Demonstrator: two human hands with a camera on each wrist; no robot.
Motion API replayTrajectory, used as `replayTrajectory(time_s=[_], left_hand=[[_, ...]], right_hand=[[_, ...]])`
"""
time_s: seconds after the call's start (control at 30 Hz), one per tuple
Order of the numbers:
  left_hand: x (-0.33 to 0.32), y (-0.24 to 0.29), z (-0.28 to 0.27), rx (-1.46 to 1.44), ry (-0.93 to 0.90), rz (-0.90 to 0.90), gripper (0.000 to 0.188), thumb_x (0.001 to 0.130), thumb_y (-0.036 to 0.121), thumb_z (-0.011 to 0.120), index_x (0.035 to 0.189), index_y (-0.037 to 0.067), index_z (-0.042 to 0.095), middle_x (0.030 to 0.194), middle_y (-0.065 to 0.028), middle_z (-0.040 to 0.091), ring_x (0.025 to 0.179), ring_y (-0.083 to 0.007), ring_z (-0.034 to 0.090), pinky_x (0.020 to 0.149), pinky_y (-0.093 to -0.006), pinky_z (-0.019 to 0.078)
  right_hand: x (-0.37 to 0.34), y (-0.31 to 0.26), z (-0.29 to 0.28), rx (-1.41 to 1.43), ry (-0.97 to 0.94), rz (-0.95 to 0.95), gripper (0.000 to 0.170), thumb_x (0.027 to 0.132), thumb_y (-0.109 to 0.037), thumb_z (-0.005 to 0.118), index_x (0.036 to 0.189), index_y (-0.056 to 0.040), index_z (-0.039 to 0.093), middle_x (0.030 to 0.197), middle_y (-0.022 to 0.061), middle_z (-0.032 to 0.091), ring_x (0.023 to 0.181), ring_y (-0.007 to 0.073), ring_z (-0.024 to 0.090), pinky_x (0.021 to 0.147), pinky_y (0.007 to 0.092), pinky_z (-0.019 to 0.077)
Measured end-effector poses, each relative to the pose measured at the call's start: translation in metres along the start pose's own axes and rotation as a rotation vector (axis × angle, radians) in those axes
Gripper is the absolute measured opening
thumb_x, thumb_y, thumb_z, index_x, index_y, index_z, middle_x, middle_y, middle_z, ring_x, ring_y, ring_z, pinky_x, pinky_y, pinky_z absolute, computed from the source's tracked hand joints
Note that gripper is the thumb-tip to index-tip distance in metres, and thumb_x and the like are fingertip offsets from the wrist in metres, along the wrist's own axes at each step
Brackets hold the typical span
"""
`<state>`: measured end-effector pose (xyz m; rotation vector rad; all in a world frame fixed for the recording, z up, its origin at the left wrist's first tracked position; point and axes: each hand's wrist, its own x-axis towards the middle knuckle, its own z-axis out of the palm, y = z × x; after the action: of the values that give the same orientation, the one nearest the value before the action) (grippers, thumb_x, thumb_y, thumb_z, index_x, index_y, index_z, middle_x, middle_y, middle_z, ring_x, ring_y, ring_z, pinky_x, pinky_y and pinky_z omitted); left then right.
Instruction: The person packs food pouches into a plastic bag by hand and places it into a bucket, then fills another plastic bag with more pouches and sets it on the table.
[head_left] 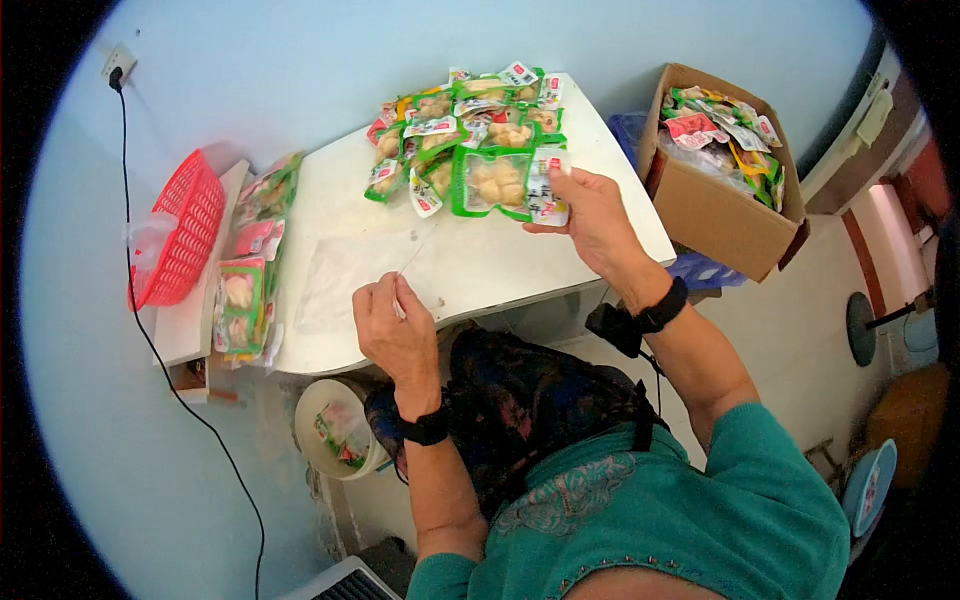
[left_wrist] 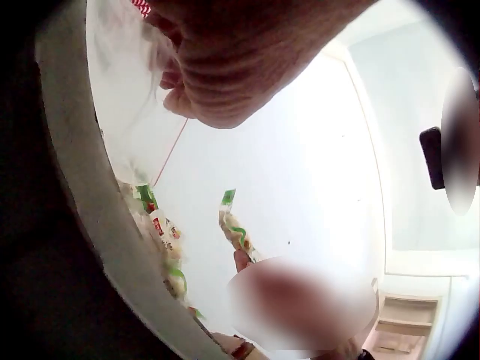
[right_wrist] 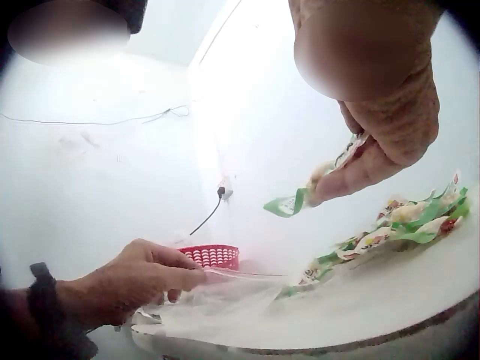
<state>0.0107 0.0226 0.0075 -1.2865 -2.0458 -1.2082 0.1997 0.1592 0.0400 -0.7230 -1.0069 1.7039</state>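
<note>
My right hand (head_left: 600,218) grips a small sealed snack packet (head_left: 492,182) by its white printed end. The packet has green edges and a clear window with pale, lumpy pieces inside. It is held up over the white table (head_left: 545,265), in front of a pile of similar packets (head_left: 432,128). Nearer the table's front edge, my left hand (head_left: 394,325) pinches the edge of a clear plastic bag (head_left: 345,278) that spreads flat over the tabletop. In the right wrist view, a thin red line runs along the edge of the bag (right_wrist: 225,306) from the left fingertips.
More packets (head_left: 240,290) lie along the table's left side, beside a red plastic basket (head_left: 190,225). An open cardboard box (head_left: 715,210) full of packets stands to the right. Below the front edge is a white bucket (head_left: 308,440) with packets inside. A black cord (head_left: 180,390) hangs down the wall.
</note>
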Motion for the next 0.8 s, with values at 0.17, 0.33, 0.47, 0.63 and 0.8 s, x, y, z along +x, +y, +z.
replayTrajectory(time_s=[0.17,0.33,0.47,0.63,0.8], left_hand=[[0.002,0.002,-0.001,-0.048,0.044,0.004,0.009,0.082,0.0,0.065,0.091,0.001,0.067,0.082,-0.0111,0.059,0.069,-0.0276,0.059,0.06,-0.0364,0.0477],[0.003,0.008,0.001,-0.07,0.099,0.027,0.007,0.082,-0.001,0.066,0.089,-0.001,0.068,0.078,-0.0107,0.06,0.063,-0.0223,0.057,0.056,-0.0321,0.0456],[0.002,0.012,0.003,-0.094,0.092,0.024,0.007,0.082,-0.001,0.066,0.089,-0.001,0.068,0.078,-0.0102,0.06,0.063,-0.0213,0.056,0.055,-0.0317,0.0456],[0.002,0.014,0.006,-0.095,0.092,0.049,0.008,0.082,-0.001,0.066,0.09,-0.001,0.068,0.079,-0.0102,0.061,0.062,-0.0201,0.057,0.054,-0.0305,0.0458],[-0.001,0.02,0.004,-0.03,-0.001,0.059,0.022,0.08,0.004,0.069,0.101,0.0,0.066,0.095,-0.0147,0.061,0.085,-0.0308,0.059,0.073,-0.0393,0.0486]], right_hand=[[-0.012,0.001,-0.016,-0.003,0.023,0.033,0.027,0.099,-0.017,0.05,0.105,0.0068,0.062,0.092,0.0133,0.069,0.073,0.0184,0.069,0.062,0.0352,0.0622],[-0.029,0.001,-0.019,-0.035,-0.002,0.004,0.025,0.097,-0.015,0.054,0.101,0.0073,0.065,0.088,0.0111,0.069,0.071,0.0153,0.067,0.061,0.0306,0.0592],[-0.032,0.006,-0.025,-0.151,0.002,-0.055,0.022,0.095,-0.012,0.058,0.094,0.0065,0.069,0.082,0.006,0.069,0.067,0.0082,0.061,0.059,0.0238,0.0503],[-0.038,0.005,-0.024,-0.358,0.0,-0.092,0.021,0.094,-0.012,0.058,0.093,0.0052,0.07,0.079,0.0009,0.067,0.067,0.0039,0.055,0.059,0.0216,0.0439],[-0.047,-0.002,-0.02,-0.319,0.012,-0.057,0.02,0.093,-0.012,0.058,0.089,0.0045,0.07,0.076,-0.0001,0.067,0.065,0.0036,0.054,0.056,0.0226,0.0423]])
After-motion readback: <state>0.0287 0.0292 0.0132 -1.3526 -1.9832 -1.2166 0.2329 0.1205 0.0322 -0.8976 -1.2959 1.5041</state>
